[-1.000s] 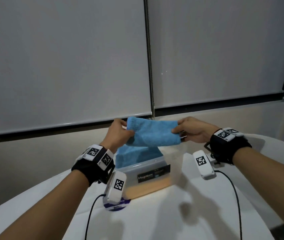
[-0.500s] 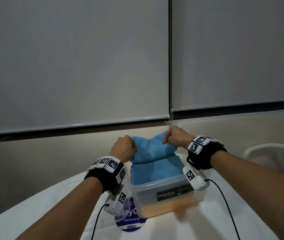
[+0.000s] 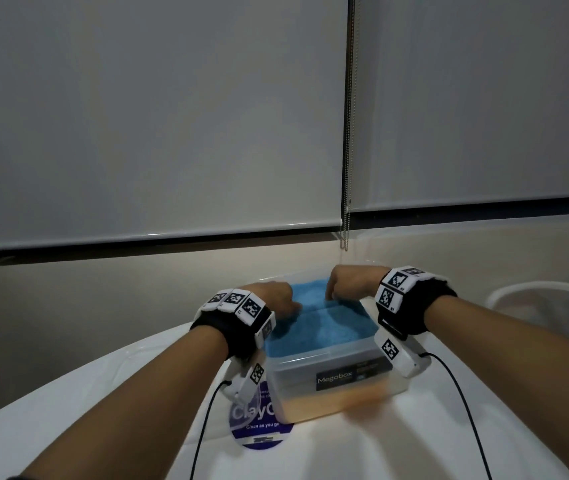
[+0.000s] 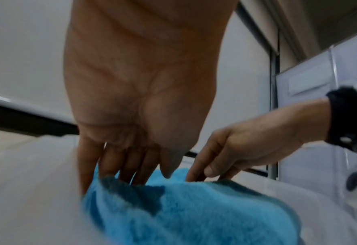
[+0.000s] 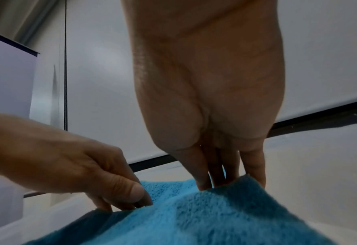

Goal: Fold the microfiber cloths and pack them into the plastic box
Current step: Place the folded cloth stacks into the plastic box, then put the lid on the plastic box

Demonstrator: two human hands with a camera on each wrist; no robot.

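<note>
The folded blue cloth (image 3: 317,323) lies in the top of the plastic box (image 3: 328,370), near the table's (image 3: 345,445) far edge. The left hand (image 3: 272,297) and right hand (image 3: 352,282) press the cloth's far edge down with straight fingers, gripping nothing.

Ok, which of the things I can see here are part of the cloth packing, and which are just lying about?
In the job: left hand, right hand, blue cloths, plastic box.
Just lying about: purple round sticker, white chair, window blinds.
</note>
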